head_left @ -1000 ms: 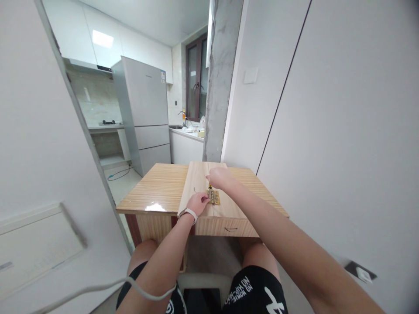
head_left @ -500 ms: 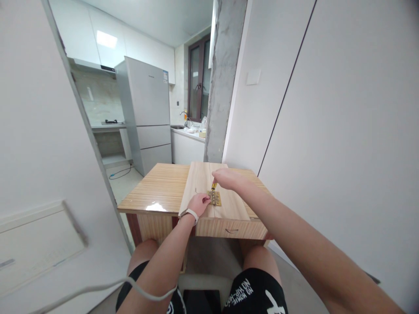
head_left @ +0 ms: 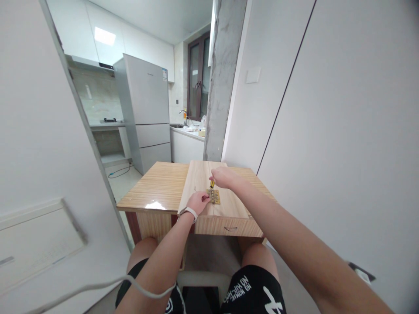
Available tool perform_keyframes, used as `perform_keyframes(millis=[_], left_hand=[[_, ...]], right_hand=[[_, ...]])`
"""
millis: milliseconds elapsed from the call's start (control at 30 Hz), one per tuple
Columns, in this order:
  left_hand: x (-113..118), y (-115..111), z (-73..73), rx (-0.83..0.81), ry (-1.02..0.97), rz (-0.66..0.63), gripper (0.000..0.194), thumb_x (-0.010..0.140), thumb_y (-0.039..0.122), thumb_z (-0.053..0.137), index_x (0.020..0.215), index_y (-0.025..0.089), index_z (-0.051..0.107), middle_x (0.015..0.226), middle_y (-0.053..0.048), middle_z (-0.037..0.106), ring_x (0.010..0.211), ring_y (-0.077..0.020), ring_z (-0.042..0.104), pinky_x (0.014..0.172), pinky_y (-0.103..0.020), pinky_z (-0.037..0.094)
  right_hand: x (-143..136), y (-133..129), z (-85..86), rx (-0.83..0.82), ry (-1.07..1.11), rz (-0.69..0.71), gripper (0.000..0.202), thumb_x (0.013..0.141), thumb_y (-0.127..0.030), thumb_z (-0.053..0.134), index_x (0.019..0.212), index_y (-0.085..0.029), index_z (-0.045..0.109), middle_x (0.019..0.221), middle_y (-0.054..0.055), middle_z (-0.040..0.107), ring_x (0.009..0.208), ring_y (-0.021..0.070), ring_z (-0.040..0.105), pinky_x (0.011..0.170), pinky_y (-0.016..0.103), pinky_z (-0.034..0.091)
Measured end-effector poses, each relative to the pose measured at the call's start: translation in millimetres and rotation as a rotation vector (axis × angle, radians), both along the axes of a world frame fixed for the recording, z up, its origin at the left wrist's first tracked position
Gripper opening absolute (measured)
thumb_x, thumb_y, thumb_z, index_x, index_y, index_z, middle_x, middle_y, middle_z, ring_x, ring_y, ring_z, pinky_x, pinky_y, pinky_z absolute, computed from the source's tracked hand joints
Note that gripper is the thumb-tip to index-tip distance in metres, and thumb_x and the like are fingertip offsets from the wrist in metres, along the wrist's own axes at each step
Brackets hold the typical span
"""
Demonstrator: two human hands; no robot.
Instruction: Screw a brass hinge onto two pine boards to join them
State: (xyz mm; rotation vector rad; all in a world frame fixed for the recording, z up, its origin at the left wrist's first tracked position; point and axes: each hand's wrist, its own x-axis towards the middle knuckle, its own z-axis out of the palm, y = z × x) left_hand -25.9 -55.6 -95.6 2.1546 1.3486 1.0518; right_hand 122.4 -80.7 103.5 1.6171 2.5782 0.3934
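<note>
A brass hinge (head_left: 215, 197) lies across the seam between two pale wooden boards (head_left: 198, 172) on the desk. My right hand (head_left: 223, 177) is closed around the yellow and black handle of a screwdriver (head_left: 212, 183), which points down at the hinge's left leaf. At that same leaf, my left hand (head_left: 198, 202) has its thumb and fingertips pinched together by the screwdriver's tip. Whatever sits between those fingertips is too small to make out. A small dark curved piece (head_left: 195, 189) rests on the left board.
The boards lie on a wooden desk (head_left: 157, 183) with a drawer handle (head_left: 231, 228) at the front. White walls rise on both sides. A grey cable (head_left: 98, 287) crosses my left forearm. Beyond the doorway stand a fridge (head_left: 149, 96) and a sink counter (head_left: 188, 141).
The view has shifted slightly. Both hands keep their places at the hinge, and the screwdriver looks a little more upright than before.
</note>
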Motion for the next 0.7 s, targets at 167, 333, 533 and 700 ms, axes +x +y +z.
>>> perform_keyframes(millis=[167, 333, 533, 700], left_hand=[[0, 1, 0.1, 0.018, 0.016, 0.009, 0.01, 0.089, 0.027, 0.071, 0.084, 0.018, 0.073, 0.078, -0.001, 0.068, 0.072, -0.0139, 0.057, 0.07, -0.026, 0.041], [1, -1, 1.1, 0.011, 0.003, 0.01, 0.008, 0.089, 0.025, 0.071, 0.085, 0.018, 0.073, 0.079, -0.001, 0.069, 0.071, -0.014, 0.057, 0.068, -0.026, 0.041], [1, -1, 1.8, 0.011, 0.011, 0.004, 0.011, 0.09, 0.025, 0.069, 0.082, 0.018, 0.072, 0.077, -0.002, 0.068, 0.071, -0.0144, 0.057, 0.068, -0.026, 0.04], [-1, 2, 0.3, 0.007, 0.02, 0.014, 0.011, 0.089, 0.025, 0.07, 0.08, 0.018, 0.071, 0.078, -0.002, 0.068, 0.072, -0.0147, 0.056, 0.069, -0.026, 0.041]], right_hand=[[-4, -1, -0.5, 0.019, -0.009, -0.016, 0.043, 0.104, -0.042, 0.048, 0.112, -0.009, 0.074, 0.113, 0.023, 0.074, 0.111, 0.0299, 0.07, 0.091, 0.033, 0.052], [-12, -4, 3.1, -0.008, 0.021, -0.107, 0.042, 0.102, -0.043, 0.052, 0.115, -0.01, 0.075, 0.116, 0.023, 0.074, 0.113, 0.0292, 0.07, 0.092, 0.031, 0.052], [-20, -5, 0.3, -0.014, 0.066, -0.164, 0.04, 0.101, -0.043, 0.054, 0.115, -0.011, 0.074, 0.116, 0.022, 0.074, 0.114, 0.028, 0.07, 0.091, 0.029, 0.051], [-14, -5, -4.6, 0.032, 0.067, -0.024, 0.032, 0.102, -0.039, 0.054, 0.116, -0.013, 0.069, 0.113, 0.018, 0.075, 0.11, 0.0257, 0.07, 0.087, 0.029, 0.05]])
